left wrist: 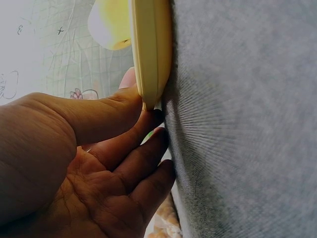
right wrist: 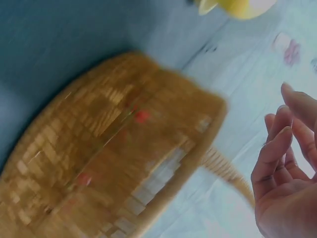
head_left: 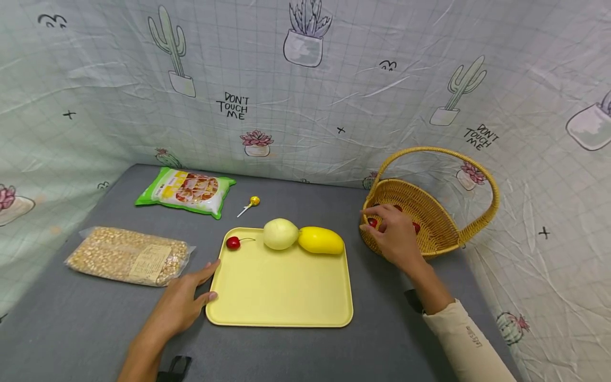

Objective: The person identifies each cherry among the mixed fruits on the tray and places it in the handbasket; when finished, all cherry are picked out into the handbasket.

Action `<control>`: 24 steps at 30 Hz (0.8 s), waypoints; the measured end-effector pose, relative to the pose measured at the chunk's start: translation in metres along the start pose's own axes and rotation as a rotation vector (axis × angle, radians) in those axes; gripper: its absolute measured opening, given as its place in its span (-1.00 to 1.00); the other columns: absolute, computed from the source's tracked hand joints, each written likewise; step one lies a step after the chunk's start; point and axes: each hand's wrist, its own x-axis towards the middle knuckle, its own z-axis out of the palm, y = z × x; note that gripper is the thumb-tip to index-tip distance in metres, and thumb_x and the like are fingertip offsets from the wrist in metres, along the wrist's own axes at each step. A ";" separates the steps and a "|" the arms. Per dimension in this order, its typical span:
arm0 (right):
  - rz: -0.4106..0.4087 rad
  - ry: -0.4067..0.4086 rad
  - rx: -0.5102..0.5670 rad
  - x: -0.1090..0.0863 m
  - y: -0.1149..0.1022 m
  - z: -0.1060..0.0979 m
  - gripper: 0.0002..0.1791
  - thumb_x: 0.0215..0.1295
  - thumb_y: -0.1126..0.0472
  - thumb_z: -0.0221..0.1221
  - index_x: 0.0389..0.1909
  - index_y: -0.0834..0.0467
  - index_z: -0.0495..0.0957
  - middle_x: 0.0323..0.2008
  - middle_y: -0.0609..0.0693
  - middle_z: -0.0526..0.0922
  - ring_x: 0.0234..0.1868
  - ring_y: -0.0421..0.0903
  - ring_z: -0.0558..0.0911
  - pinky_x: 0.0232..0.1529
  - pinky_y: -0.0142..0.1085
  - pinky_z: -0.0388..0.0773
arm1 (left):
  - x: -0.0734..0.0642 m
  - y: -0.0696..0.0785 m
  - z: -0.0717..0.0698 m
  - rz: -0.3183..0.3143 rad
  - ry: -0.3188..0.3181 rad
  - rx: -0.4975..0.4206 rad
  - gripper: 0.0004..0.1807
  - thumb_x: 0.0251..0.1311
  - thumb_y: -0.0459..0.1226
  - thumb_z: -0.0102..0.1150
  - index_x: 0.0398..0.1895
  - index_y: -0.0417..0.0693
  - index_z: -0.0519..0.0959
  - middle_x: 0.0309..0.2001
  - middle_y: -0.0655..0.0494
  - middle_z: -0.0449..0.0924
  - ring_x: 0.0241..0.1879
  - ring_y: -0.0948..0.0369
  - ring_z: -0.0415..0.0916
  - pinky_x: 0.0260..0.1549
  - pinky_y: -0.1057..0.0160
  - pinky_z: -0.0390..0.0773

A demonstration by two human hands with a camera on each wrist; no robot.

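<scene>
My left hand (head_left: 183,300) touches the left edge of a yellow tray (head_left: 281,297), thumb and forefinger set apart along the rim. In the left wrist view, the thumb (left wrist: 106,116) meets the tray's edge while the other fingers lie loosely bent beside it. Along the tray's far side are a red cherry (head_left: 233,243) with a stem, a pale round fruit (head_left: 280,234) and a yellow mango-like fruit (head_left: 321,240). My right hand (head_left: 397,236) is above the near left rim of a wicker basket (head_left: 436,233), fingers loosely bent, holding nothing. Red cherries (head_left: 372,222) show inside the basket, partly hidden by the hand.
Behind the tray lies a yellow-wrapped lollipop (head_left: 254,201). A green and white food packet (head_left: 188,191) is at the back left, with a clear bag of corn kernels (head_left: 129,254) nearer. The basket's tall handle (head_left: 494,196) arches up at right. A printed cloth (head_left: 305,106) hangs behind.
</scene>
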 end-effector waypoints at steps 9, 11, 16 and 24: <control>-0.086 -0.071 0.067 0.001 -0.045 0.020 -0.63 0.15 0.24 0.58 0.01 0.02 0.80 -0.17 -0.01 0.73 -0.59 -0.28 0.40 -0.56 -0.40 0.43 | 0.000 0.000 0.000 0.000 -0.004 -0.003 -0.16 0.26 -0.34 0.46 0.62 -0.09 0.35 0.44 -0.39 0.44 0.40 -0.38 0.43 0.23 -0.44 0.51; -0.095 -0.091 0.078 0.001 -0.053 0.025 -0.62 0.15 0.25 0.58 0.01 0.01 0.81 -0.17 -0.03 0.74 -0.58 -0.30 0.40 -0.56 -0.41 0.43 | 0.000 0.000 -0.001 -0.001 -0.005 -0.003 -0.16 0.27 -0.34 0.46 0.62 -0.09 0.35 0.44 -0.39 0.44 0.40 -0.38 0.43 0.23 -0.44 0.51; -0.114 -0.141 0.111 0.002 -0.074 0.036 -0.64 0.17 0.23 0.57 0.01 0.05 0.81 -0.17 0.02 0.76 -0.55 -0.28 0.43 -0.56 -0.41 0.41 | 0.000 0.000 -0.001 -0.004 -0.010 -0.002 -0.15 0.27 -0.33 0.46 0.62 -0.08 0.34 0.44 -0.39 0.44 0.40 -0.39 0.42 0.22 -0.45 0.50; -0.159 -0.210 0.166 0.004 -0.103 0.054 -0.68 0.25 0.21 0.53 0.02 0.03 0.79 -0.13 -0.06 0.75 -0.53 -0.33 0.42 -0.56 -0.44 0.42 | 0.000 0.000 -0.001 0.002 -0.003 0.005 -0.15 0.26 -0.32 0.46 0.62 -0.08 0.35 0.43 -0.38 0.45 0.40 -0.40 0.42 0.25 -0.52 0.42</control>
